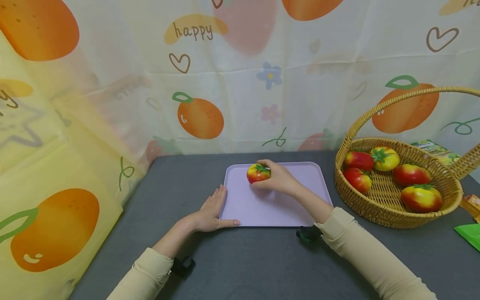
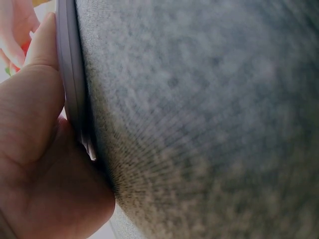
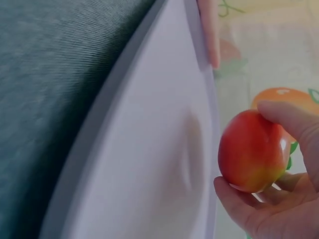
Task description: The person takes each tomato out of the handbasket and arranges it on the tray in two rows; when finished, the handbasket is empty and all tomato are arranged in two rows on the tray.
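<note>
A red and yellow tomato (image 1: 256, 175) with a green top is held by my right hand (image 1: 279, 179), thumb and fingers curved round its sides. In the right wrist view the tomato (image 3: 249, 149) hangs over the lilac tray (image 3: 144, 149), whose surface carries a shadow. The tray (image 1: 273, 208) lies flat on the dark grey table. My left hand (image 1: 210, 214) rests against its front left corner, with straight fingers along the left side and the thumb at the front edge. Seen from the left wrist, that thumb touches the tray's rim (image 2: 71, 74).
A wicker basket (image 1: 378, 214) with a tall handle stands right of the tray, several red and yellow tomatoes inside. Behind it lies a printed packet (image 1: 435, 150), and a green item (image 1: 470, 235) sits at the right edge. A fruit-patterned cloth (image 1: 240, 104) hangs behind the table.
</note>
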Tool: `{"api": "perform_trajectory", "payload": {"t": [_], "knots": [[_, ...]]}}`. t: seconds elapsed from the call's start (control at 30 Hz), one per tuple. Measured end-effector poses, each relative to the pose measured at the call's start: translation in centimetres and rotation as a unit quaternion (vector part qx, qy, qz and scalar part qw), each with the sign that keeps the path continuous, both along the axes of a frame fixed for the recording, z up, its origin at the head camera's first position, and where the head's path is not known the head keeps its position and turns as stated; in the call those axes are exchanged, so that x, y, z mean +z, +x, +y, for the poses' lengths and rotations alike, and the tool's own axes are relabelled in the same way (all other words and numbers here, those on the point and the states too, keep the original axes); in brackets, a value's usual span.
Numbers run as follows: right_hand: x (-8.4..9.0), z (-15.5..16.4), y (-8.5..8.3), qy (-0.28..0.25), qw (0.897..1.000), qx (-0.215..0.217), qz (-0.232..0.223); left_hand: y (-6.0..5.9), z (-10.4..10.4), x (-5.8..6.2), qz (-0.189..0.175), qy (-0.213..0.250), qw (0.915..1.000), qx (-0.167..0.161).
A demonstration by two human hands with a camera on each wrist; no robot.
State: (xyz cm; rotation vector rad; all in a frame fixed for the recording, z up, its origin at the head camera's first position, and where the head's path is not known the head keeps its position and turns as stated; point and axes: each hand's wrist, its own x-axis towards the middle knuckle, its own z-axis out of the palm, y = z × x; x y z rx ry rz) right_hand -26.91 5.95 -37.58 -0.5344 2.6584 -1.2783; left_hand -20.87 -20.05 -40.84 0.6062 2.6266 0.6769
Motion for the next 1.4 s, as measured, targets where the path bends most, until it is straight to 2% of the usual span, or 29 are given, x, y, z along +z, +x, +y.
{"api": "perform_trajectory", "payload": {"t": [0.53,0.87,1.23,1.4], "knots": [[-1.3,-3.4,-2.2,0.018,1.000,0.004,0.022,0.0,0.1,0.1,-0.003,-0.022,0.9998,-0.005],[-1.4,-4.6,-2.7,0.035,0.999,0.008,0.038,0.2,0.1,0.2,0.005,-0.019,0.9997,-0.014],[-1.1,-5.3,-3.2,0.062,0.995,0.035,0.067,0.1,0.2,0.2,0.005,-0.019,0.9997,-0.015],[-0.9,-5.2,-3.1,0.065,0.995,0.037,0.061,0.2,0.2,0.4,0.003,-0.026,0.9996,-0.014]]}}
